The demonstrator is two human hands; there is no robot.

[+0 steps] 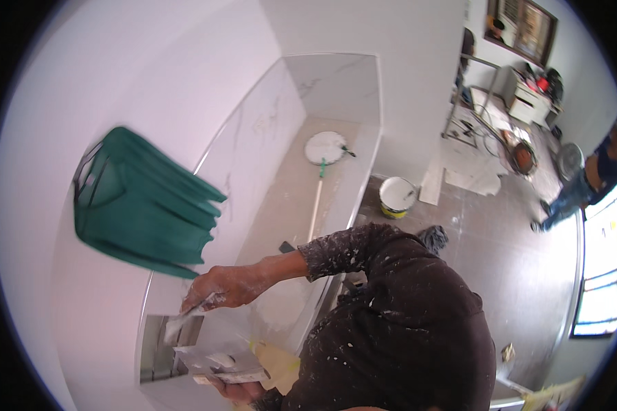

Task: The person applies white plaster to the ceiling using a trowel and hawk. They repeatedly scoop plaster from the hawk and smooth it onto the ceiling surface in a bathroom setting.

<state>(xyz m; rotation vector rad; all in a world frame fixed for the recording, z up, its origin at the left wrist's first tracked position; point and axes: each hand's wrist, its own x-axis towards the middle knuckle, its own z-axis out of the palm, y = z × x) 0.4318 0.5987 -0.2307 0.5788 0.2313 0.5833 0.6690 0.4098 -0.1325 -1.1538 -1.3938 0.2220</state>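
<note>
Spattered shirt [418,322] | right grip [223,288] closed on scraper [175,330] | left grip [243,392] clasping trowel [219,360] | bucket [393,212]: white paste [395,190]

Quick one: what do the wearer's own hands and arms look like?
Right hand: bare, no glove, whitish residue on it. Right sleeve: dark brown, speckled white, ending short of the wrist. Left hand: ungloved where visible, partly hidden. Left sleeve: dark with white specks, only partly in view.

1 head-worn fisheye view looks down, close above the fingers [204,288].
</note>
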